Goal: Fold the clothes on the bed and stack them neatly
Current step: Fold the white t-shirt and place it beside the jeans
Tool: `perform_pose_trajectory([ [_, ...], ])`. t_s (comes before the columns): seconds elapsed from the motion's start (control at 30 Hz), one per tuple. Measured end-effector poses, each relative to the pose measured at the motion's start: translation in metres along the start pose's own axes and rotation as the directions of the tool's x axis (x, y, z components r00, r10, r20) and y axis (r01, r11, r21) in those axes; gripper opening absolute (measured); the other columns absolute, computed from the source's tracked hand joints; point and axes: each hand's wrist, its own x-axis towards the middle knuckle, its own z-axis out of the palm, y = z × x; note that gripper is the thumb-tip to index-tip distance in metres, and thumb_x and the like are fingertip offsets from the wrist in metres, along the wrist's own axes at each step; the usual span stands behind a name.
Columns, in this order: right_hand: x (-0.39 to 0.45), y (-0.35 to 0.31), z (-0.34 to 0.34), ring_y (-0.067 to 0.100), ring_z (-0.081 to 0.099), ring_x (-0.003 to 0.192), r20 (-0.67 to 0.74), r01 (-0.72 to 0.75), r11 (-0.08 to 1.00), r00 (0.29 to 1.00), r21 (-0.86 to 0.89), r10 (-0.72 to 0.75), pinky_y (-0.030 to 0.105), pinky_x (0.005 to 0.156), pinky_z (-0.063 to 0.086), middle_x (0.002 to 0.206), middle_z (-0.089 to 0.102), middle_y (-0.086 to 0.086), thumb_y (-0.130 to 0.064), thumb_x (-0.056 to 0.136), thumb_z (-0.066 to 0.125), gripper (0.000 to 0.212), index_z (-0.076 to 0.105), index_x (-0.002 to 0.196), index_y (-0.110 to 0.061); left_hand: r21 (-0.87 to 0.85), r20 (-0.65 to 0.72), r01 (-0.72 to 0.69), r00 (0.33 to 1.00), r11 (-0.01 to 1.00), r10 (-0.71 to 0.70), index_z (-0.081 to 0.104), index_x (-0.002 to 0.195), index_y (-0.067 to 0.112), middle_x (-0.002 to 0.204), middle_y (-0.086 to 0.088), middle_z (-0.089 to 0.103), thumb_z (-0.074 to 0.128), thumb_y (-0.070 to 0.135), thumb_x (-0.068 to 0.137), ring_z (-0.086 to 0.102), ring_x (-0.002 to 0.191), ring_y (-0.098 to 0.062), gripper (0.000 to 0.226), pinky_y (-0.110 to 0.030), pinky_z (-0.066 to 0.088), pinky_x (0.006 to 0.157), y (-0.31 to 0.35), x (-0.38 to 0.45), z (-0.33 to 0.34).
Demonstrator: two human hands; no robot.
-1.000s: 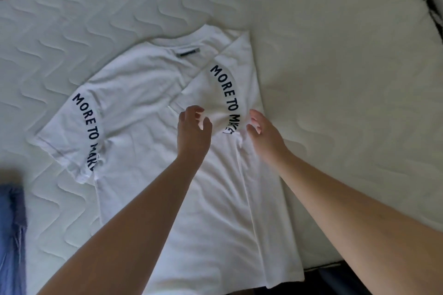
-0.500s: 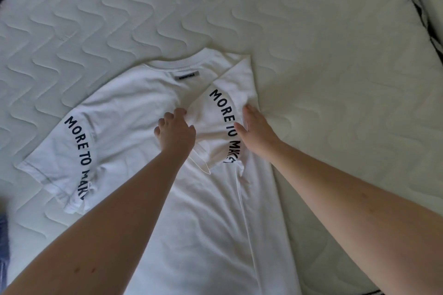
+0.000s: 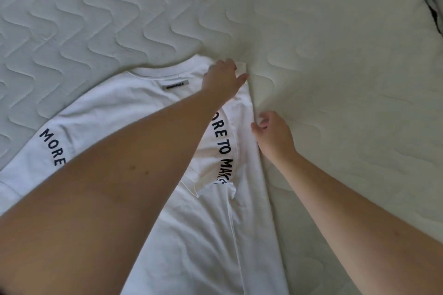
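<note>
A white T-shirt (image 3: 124,112) lies flat on the mattress, collar away from me, with a grey label under the collar. Its right sleeve, printed "MORE TO MAKE" (image 3: 224,151), is folded inward over the body. The other sleeve lies spread out at the left, partly hidden by my forearm. My left hand (image 3: 221,79) reaches across the shirt and grips the far right shoulder corner, with fabric showing between thumb and fingers. My right hand (image 3: 273,136) sits at the folded right edge, its curled fingertips pinching that edge.
The quilted white mattress (image 3: 335,79) stretches bare to the right of and beyond the shirt. A dark gap (image 3: 431,2) marks the bed's edge at the top right corner.
My left hand has moved from the folded sleeve's inner edge up to the shoulder corner. My right hand has shifted right onto the folded side edge. The view has come closer to the shirt.
</note>
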Motion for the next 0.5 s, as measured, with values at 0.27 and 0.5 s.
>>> perform_pose_trajectory([
  [0.27, 0.013, 0.009, 0.004, 0.024, 0.056, 0.071, 0.13, -0.119, 0.981, 0.982, -0.153, 0.139, 0.026, 0.052, 0.032, 0.063, 0.054, -0.004, -0.049, 0.081, 0.069, 0.043, 0.048, 0.06, -0.019, -0.002, 0.196, 0.007, 0.981, 1.0, -0.007, 0.066, 0.086, 0.017, 0.083, -0.001, 0.063, 0.066, 0.038, 0.089, 0.061, 0.086, -0.024, 0.022, -0.023, 0.039, 0.063, 0.001, 0.049, -0.014],
  [0.5, 0.01, 0.014, 0.008, 0.021, 0.049, 0.062, 0.109, -0.106, 0.994, 0.989, 0.011, 0.104, 0.029, 0.06, 0.035, 0.057, 0.048, -0.007, -0.037, 0.086, 0.072, 0.037, 0.051, 0.061, -0.021, -0.201, 0.02, 0.028, 0.999, 0.979, -0.024, 0.037, 0.054, 0.018, 0.049, 0.001, 0.037, 0.073, 0.037, 0.084, 0.038, 0.047, -0.017, 0.05, -0.027, 0.027, 0.044, -0.008, 0.04, -0.004],
])
